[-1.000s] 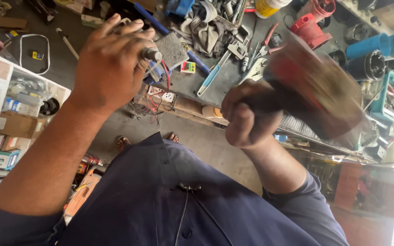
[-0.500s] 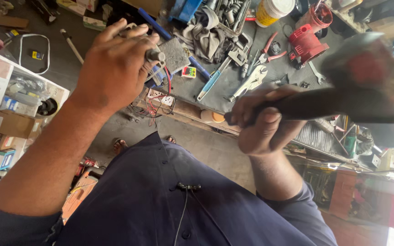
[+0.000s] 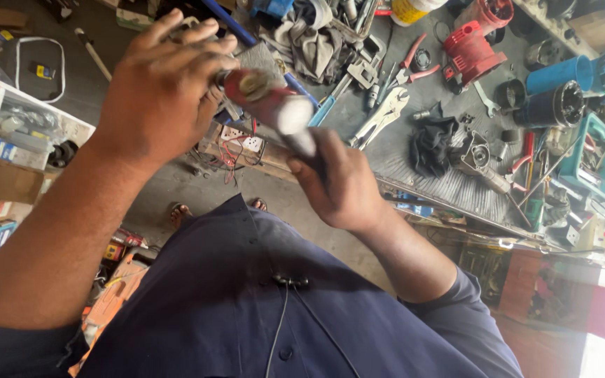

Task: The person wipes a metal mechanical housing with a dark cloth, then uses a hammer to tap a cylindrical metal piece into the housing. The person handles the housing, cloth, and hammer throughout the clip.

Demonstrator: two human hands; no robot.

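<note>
Seen from the head camera looking down past a dark blue shirt (image 3: pixel 246 308), the person's left hand (image 3: pixel 159 91) is raised at about eleven o'clock, fingers curled around a small part that the hand itself hides, so what it pinches cannot be told. The right hand (image 3: pixel 341 185), near the centre, is closed around the dark handle of a hammer (image 3: pixel 274 105). The hammer's long axis runs from that fist up toward ten o'clock, its red head and pale, blurred striking face just beside the left hand's fingers; whether they touch is unclear. Beyond, from twelve to three o'clock, a grey worktop (image 3: pixel 386 147) carries locking pliers (image 3: pixel 385 115), red-handled pliers (image 3: pixel 414 59), a crumpled black rag (image 3: pixel 434 143) and a red plastic tool housing (image 3: pixel 469 50).
</note>
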